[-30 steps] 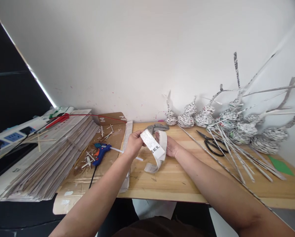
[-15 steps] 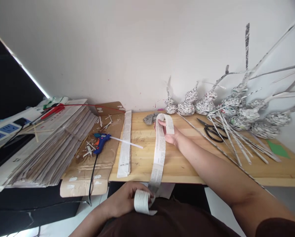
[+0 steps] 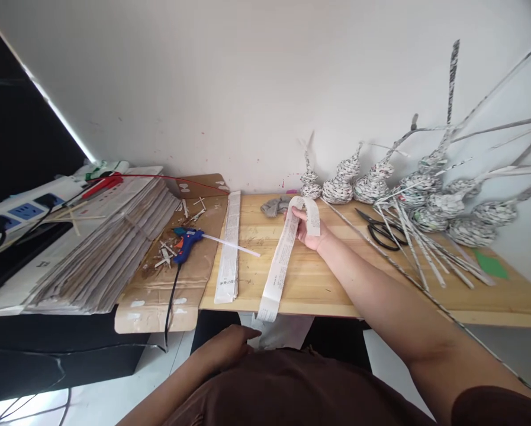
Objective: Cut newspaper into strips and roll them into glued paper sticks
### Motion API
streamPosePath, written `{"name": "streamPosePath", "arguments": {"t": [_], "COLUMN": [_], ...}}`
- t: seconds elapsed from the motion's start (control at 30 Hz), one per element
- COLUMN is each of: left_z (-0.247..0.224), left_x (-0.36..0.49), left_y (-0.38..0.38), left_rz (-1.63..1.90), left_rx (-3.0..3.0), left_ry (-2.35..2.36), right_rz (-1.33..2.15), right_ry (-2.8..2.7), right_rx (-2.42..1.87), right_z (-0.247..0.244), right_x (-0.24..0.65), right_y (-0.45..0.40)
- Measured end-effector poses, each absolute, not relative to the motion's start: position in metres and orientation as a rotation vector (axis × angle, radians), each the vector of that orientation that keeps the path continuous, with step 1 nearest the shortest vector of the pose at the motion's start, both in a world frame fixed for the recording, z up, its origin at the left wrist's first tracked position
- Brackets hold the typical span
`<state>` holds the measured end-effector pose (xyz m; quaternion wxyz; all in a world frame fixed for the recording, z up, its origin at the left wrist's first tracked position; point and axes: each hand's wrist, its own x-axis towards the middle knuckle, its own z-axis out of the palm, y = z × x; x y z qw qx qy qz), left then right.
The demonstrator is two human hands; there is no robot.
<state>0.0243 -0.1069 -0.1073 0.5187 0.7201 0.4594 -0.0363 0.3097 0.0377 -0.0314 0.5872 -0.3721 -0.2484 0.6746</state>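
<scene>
A long strip of printed newspaper (image 3: 279,266) hangs from my right hand (image 3: 310,229), pinched between thumb and fingers. Its short upper end folds over the hand, and the long part runs down past the table's front edge. My left hand (image 3: 235,344) is below that edge, close to my shirt, apart from the strip's lower end. Its index finger stretches out and it holds nothing I can see; the other fingers are partly hidden. To the left of the strip lies a flat stack of folded paper strips (image 3: 228,254) on the wooden table (image 3: 318,284).
A blue glue gun (image 3: 187,245) lies on cardboard (image 3: 158,313) among paper scraps. Left of it are a newspaper pile (image 3: 109,260) and a power strip (image 3: 65,188). Woven paper gourds (image 3: 338,189), black scissors (image 3: 383,232) and thin paper tubes (image 3: 425,254) occupy the right side.
My left hand has let go of the strip's curled lower end and drawn back slightly. That end now hangs free at the table edge. My right hand keeps its grip.
</scene>
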Motion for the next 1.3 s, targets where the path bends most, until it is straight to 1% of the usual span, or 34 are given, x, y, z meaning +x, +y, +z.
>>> {"name": "streamPosePath", "arguments": {"t": [0.13, 0.2, 0.23, 0.3, 0.33, 0.4, 0.5, 0.6, 0.7, 0.83, 0.93, 1.03, 1.1, 1.17, 1.3], "left_z": [-0.029, 0.007, 0.019, 0.033, 0.034, 0.030, 0.018, 0.010, 0.015, 0.037, 0.049, 0.048, 0.040, 0.028, 0.002], "left_x": [0.020, 0.023, 0.026, 0.038, 0.046, 0.064, 0.090, 0.109, 0.120, 0.125, 0.125, 0.125, 0.125, 0.127, 0.128], "left_y": [-0.108, -0.102, -0.096, -0.079, -0.069, -0.048, -0.019, 0.000, 0.011, 0.027, 0.045, 0.064, 0.073, 0.079, 0.086], "left_rz": [-0.040, 0.041, 0.122, 0.501, 0.713, 0.952, 0.997, 0.954, 1.056, 1.047, 1.036, 0.970, 0.875, 0.806, 0.785], "left_rx": [1.734, 1.674, 1.664, 1.804, 1.908, 2.226, 2.570, 2.656, 2.361, 1.664, 1.235, 0.994, 0.916, 0.866, 0.819], "left_ry": [0.842, 0.788, 0.815, 0.957, 1.027, 1.077, 1.056, 0.948, 0.889, 0.844, 0.740, 0.714, 0.726, 0.727, 0.679], "right_rz": [1.596, 1.618, 1.627, 1.637, 1.639, 1.637, 1.619, 1.603, 1.597, 1.612, 1.635, 1.623, 1.644, 1.612, 1.309], "right_ry": [-0.680, -0.732, -0.760, -0.817, -0.845, -0.894, -0.940, -0.960, -1.003, -1.128, -1.482, -1.796, -1.760, -1.556, -1.229], "right_rx": [-0.909, -0.923, -0.928, -0.938, -0.940, -0.939, -0.939, -0.961, -0.986, -1.022, -1.044, -0.996, -0.971, -0.998, -1.091], "right_z": [-0.031, -0.030, -0.030, -0.031, -0.031, -0.033, -0.037, -0.042, -0.044, -0.038, -0.034, -0.034, -0.036, -0.039, -0.043], "right_x": [0.300, 0.293, 0.290, 0.284, 0.281, 0.277, 0.274, 0.273, 0.272, 0.273, 0.277, 0.281, 0.282, 0.282, 0.283], "right_y": [0.031, 0.026, 0.024, 0.018, 0.016, 0.012, 0.010, 0.012, 0.014, 0.012, 0.007, 0.005, 0.006, 0.010, 0.021]}}
